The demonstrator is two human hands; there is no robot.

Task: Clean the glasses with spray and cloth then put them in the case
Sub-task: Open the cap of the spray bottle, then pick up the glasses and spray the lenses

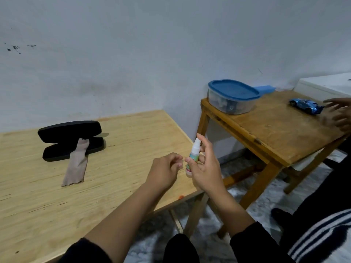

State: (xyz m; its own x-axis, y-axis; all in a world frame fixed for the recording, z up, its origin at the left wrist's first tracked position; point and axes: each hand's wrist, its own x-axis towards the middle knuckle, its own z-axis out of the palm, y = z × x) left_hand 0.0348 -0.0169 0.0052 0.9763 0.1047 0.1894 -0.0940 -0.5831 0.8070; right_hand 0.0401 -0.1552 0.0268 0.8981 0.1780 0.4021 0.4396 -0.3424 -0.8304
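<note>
My right hand (206, 171) grips a small white spray bottle (194, 157) with a coloured label, upright above the right edge of the light wooden table (117, 128). Its index finger sits by the nozzle. Just left of the bottle, my left hand (163, 171) has its fingers curled together, and nothing shows in them. A black glasses case (70, 139) lies open at the back left of the table. A beige cloth (77, 164) is draped over the case's front half and onto the table. No glasses are in sight.
A darker wooden side table (275, 128) stands to the right, with a gap between the tables. On it are a blue-lidded clear container (231, 97) and a blue toy car (305, 106). Another person's hand (340, 114) reaches near the car; striped clothing (322, 236) at lower right.
</note>
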